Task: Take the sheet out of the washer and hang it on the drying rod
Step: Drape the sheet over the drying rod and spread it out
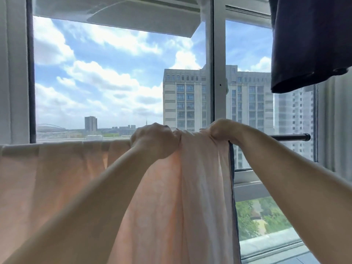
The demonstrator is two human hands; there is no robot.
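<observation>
Head view: both hands (155,141) (222,130) clutch sheet (57,178) on rod (289,137) before window (219,73).

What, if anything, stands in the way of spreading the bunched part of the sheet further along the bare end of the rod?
Nothing visible does. Both the left hand and right hand grip the sheet on the rod, whose bare stretch is free. The dark garment hangs higher up, apart from it.

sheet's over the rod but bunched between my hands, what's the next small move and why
Probably slide the right hand rightward along the drying rod, pulling the sheet with it. The fabric is gathered in folds between it and the left hand, while the left stretch already hangs flat and bare rod shows to the right.
</observation>
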